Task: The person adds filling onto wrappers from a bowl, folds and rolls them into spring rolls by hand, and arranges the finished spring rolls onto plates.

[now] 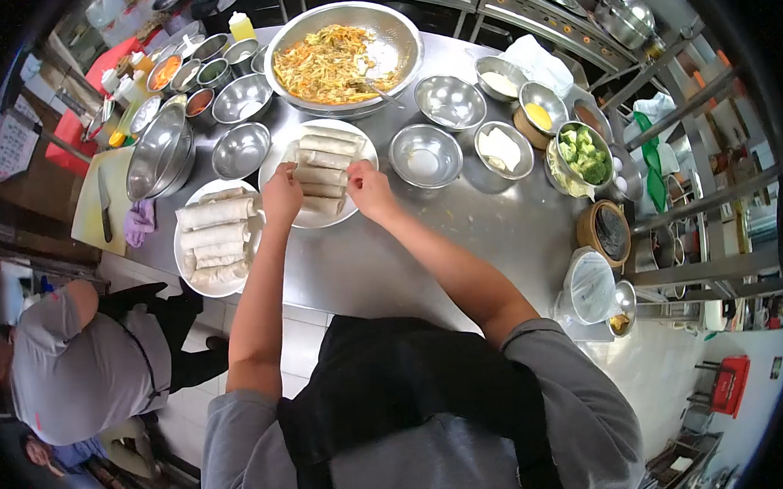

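Observation:
A white plate (361,138) in front of me carries several pale, uncooked spring rolls (327,146) lying side by side. My left hand (283,197) pinches the left end of one roll among them, and my right hand (369,191) has its fingers closed at the right end of the same roll. To the left, a second white plate (183,266) is piled with more wrapped rolls (216,213). Beyond my hands stands a large steel bowl (406,44) of shredded vegetable filling (333,63), with a spoon resting in it.
Steel bowls (425,157) stand right of the plate, one with broccoli (583,150). At left are stacked bowls (159,159), a purple cloth (140,222) and a knife (104,202) on a cutting board (86,216). A co-worker (92,358) stands at lower left.

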A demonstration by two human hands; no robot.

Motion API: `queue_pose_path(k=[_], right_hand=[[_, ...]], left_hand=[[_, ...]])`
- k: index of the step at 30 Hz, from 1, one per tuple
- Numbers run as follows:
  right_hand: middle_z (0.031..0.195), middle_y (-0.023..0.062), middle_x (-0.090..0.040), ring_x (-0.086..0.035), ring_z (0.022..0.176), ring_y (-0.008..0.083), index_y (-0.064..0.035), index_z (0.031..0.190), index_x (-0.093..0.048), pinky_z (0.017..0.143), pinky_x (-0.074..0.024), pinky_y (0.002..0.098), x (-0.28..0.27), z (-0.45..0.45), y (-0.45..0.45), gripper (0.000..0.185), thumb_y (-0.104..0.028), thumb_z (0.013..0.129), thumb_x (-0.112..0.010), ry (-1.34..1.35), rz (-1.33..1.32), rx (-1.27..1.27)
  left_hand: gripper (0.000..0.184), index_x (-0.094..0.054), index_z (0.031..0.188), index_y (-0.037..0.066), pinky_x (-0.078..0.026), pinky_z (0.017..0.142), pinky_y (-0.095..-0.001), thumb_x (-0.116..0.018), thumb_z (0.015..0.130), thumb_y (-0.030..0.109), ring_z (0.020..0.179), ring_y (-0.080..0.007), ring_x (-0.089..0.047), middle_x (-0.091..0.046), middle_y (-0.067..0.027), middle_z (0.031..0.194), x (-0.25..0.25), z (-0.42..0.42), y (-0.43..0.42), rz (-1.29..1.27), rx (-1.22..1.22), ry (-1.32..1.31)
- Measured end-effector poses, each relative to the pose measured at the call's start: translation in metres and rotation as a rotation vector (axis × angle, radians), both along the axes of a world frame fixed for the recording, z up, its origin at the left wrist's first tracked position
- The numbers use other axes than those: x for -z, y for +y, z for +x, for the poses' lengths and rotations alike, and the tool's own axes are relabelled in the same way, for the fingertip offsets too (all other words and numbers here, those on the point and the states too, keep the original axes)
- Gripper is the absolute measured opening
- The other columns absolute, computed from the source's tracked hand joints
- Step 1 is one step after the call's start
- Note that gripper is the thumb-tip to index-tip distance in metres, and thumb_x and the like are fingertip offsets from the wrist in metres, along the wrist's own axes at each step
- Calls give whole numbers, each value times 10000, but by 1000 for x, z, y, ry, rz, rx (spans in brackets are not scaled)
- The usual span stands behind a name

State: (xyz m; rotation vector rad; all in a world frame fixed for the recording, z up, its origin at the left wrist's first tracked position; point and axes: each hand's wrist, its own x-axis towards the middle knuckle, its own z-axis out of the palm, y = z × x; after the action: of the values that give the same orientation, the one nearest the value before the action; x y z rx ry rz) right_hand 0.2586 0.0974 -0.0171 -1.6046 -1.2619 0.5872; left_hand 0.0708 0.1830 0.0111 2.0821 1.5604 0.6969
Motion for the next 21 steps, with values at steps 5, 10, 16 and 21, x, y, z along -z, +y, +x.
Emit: queue_pose_path(k=[5, 10, 16, 21], right_hand=[[872, 147, -710, -707, 791, 243, -6, 1097, -615, 735, -557, 356, -5, -17, -1, 275, -54, 828, -648, 91, -86, 65], [841, 130, -694, -693, 773, 241, -17, 1123, -598, 741, -554, 352, -9, -25, 0, 304, -53, 824, -641, 92, -70, 95], [866, 131, -685, -689, 803, 252, -29, 1158, -570, 754, -550, 368, -13, -29, -2, 351, -55, 815, -640, 105, -68, 61], [919, 138, -678, -684, 852, 266, -38, 1210, -553, 783, -552, 380, -35, -24, -15, 407, -55, 812, -636, 143, -154, 11]], left_hand=[[332, -646, 1190, 56, -539, 812, -462, -546, 872, 56, 900, -381, -696, -724, -207, 971, -2, 4, 7, 68, 20, -77], [322, -652, 1186, 48, -536, 801, -455, -555, 879, 63, 887, -376, -698, -720, -218, 956, -7, 1, 12, 87, 51, -76], [330, -658, 1217, 69, -532, 852, -449, -542, 910, 97, 953, -379, -694, -722, -215, 1003, -1, -8, 11, 37, 37, -93], [362, -629, 1280, 61, -523, 905, -422, -512, 939, 92, 1046, -369, -678, -710, -201, 1108, 10, -18, 15, 46, 110, -69]])
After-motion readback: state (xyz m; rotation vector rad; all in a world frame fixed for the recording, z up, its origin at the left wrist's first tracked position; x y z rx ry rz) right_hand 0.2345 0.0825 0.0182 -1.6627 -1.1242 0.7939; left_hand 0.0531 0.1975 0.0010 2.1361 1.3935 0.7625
